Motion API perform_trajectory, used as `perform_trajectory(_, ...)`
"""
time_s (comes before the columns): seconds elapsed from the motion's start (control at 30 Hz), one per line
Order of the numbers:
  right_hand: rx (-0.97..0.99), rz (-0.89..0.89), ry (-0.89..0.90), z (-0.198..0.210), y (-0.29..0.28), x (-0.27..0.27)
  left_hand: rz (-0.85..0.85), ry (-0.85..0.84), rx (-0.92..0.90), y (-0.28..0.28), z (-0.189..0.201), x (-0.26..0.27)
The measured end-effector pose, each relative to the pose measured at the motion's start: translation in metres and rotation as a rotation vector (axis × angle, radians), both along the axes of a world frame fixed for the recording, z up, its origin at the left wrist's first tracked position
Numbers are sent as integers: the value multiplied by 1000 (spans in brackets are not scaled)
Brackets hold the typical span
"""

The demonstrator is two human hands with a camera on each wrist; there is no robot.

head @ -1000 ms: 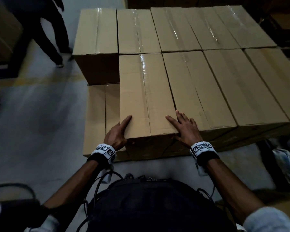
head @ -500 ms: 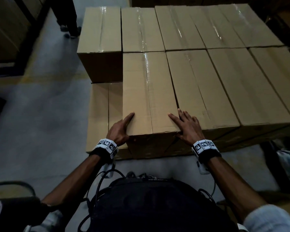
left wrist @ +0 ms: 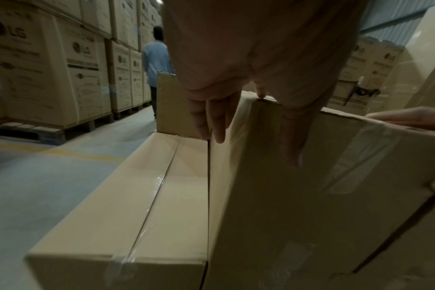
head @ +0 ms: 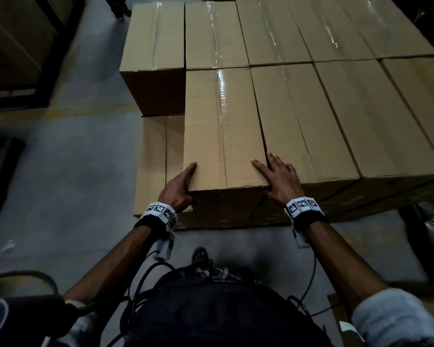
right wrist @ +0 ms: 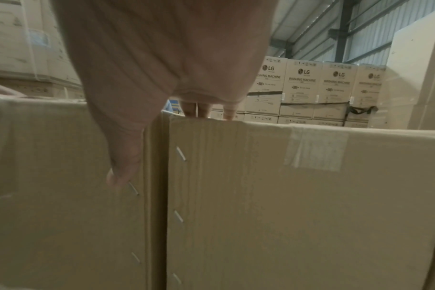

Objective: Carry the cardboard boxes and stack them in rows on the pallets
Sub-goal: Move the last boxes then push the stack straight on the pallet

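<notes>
A long taped cardboard box (head: 223,126) lies at the near-left end of the top layer, beside several like boxes in two rows. My left hand (head: 178,186) is at its near-left corner, one digit on top and straight fingers (left wrist: 211,121) down its left side. My right hand (head: 278,179) lies flat on its near-right corner, fingers spread across the seam to the neighbouring box (head: 311,126). One layer down, a lower box (head: 156,151) sticks out to the left with nothing on it. The right wrist view shows the stapled near faces of both boxes (right wrist: 286,206).
Grey concrete floor (head: 60,184) stretches to the left and under my feet. A person in a blue shirt (left wrist: 156,64) is in the aisle beyond the stack. Tall printed cartons on pallets (left wrist: 37,78) line that aisle, and more cartons (right wrist: 311,88) stand behind. A dark rack (head: 23,71) is far left.
Both hands stay on the same corners of the box. My head has tipped further down towards the floor. The other person at the top left has walked out of the head view.
</notes>
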State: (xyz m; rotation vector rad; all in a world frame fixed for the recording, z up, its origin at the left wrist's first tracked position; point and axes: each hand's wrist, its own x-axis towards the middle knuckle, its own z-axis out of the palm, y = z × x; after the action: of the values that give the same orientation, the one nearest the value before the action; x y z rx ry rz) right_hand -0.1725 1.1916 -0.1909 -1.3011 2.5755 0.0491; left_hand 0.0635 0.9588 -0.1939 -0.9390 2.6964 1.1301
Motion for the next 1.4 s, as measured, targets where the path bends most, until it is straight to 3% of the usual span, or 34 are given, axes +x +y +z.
perform_trajectory(0.2, -101, -56, -126, 29, -13, 18, 88, 6, -45, 11, -4, 38)
perform_trajectory(0.37, -280, 152, -217, 60, -59, 89, 135, 45, -39, -3, -4, 77)
perform_trajectory(0.53, -369, 293, -306, 57, -129, 180, 219, 138, -37, -43, -4, 119)
perform_trajectory(0.7, -422, 343, -422, 35, -219, 281, 261, 179, -26, -120, -10, 188)
perform_trajectory(0.97, -529, 190, -549, 13, -384, 382, 363, 104, -47, -250, -2, 308)
perform_trajectory(1.17, -559, 217, -550, 18, -490, 405, 329, 147, -127, -364, 24, 345)
perform_trajectory(1.4, -583, 248, -517, 2, -612, 373, 351, 208, -131, -492, 35, 314)
